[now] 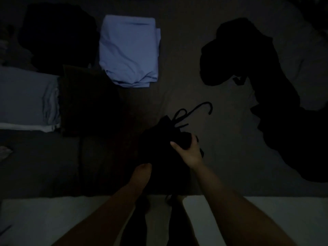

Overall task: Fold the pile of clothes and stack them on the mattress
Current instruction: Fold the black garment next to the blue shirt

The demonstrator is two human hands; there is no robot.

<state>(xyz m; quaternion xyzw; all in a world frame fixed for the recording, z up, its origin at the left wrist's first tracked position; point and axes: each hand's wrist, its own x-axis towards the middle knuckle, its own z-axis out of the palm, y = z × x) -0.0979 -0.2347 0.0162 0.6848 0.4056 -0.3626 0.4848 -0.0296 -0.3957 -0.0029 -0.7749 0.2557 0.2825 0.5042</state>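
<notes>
The room is very dark. A black garment with drawstrings [166, 139] lies bunched on the mattress [204, 32] near its front edge. My right hand [188, 150] grips the garment's upper right part, thumb on top. My left hand [142, 172] is at the garment's lower left edge; its fingers are hidden under or against the dark cloth. The drawstrings curl up to the right of the garment. A pile of black clothes [248, 68] lies unfolded at the right.
A folded light blue garment [129, 50] sits at the back centre. A folded grey-blue one [28, 98] lies at the left, with dark folded pieces [85, 100] beside it and behind it. The mattress's pale front edge [53, 219] runs along the bottom.
</notes>
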